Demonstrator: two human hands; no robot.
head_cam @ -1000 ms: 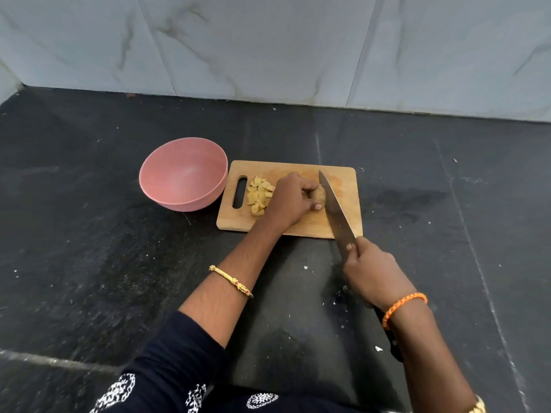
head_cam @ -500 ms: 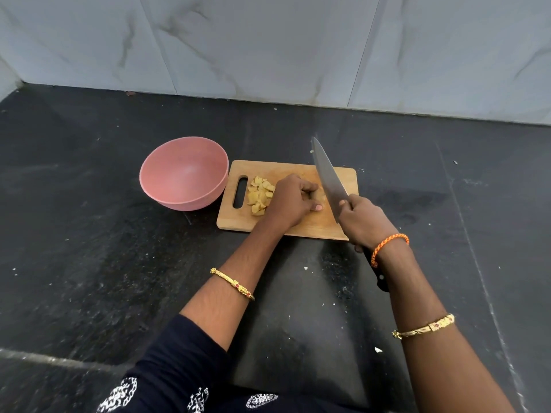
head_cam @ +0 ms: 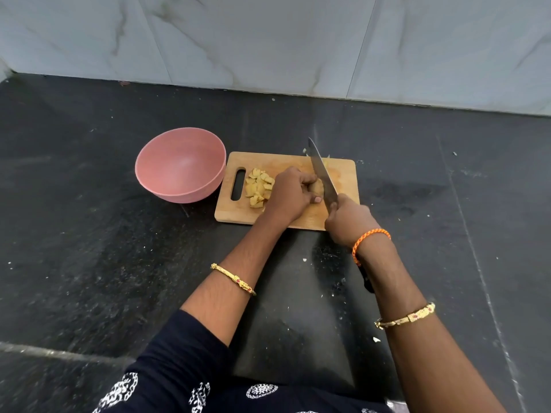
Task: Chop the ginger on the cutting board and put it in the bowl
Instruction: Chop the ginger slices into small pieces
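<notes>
A wooden cutting board point(head_cam: 343, 171) lies on the black counter. My left hand point(head_cam: 290, 195) is curled over a piece of ginger point(head_cam: 317, 187) in the board's middle, and only the ginger's right end shows. A pile of chopped ginger point(head_cam: 258, 187) sits left of that hand, beside the board's handle slot. My right hand point(head_cam: 347, 220) grips a large knife point(head_cam: 323, 172) by the handle at the board's near right corner. The blade slants across the board right against the ginger, tip past the far edge. The pink bowl point(head_cam: 182, 163) stands left of the board, with nothing visible in it.
The marble wall point(head_cam: 268, 40) rises behind the black counter point(head_cam: 89, 248). Small pale scraps lie on the counter near the board's far edge and in front of me.
My right hand moved forward from the counter onto the board's near corner. The knife swung up, then came down beside the ginger. My left hand stayed on the ginger.
</notes>
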